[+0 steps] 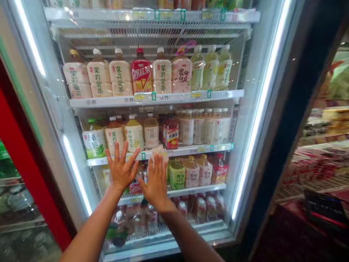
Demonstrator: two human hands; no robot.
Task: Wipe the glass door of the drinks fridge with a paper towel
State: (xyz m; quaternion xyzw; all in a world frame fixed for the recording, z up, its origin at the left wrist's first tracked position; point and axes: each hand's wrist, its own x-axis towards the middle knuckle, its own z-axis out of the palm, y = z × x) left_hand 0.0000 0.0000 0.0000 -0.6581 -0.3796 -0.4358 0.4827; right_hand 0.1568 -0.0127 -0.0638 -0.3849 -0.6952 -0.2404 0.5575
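My left hand [121, 169] and my right hand [156, 185] are raised side by side, palms forward and fingers spread, in front of a lit drinks cooler [240, 120]. Both seem flat against its glass door [62, 109], though I cannot tell for certain. They cover the middle of a wire shelf [196, 150]. A pale packet [158, 154] sits just above my right fingertips. A yellow-green bottle [176, 174] stands to the right of my right hand. Higher up is a row of bottled teas [119, 78], with a red-labelled bottle [141, 71] among them.
Several shelves of bottled drinks fill the cooler, with price strips along their edges. A red frame [27, 174] and another cooler with bottles [16, 203] stand to the left. Shop shelves of packaged goods [321, 153] and a black object [323, 207] lie to the right.
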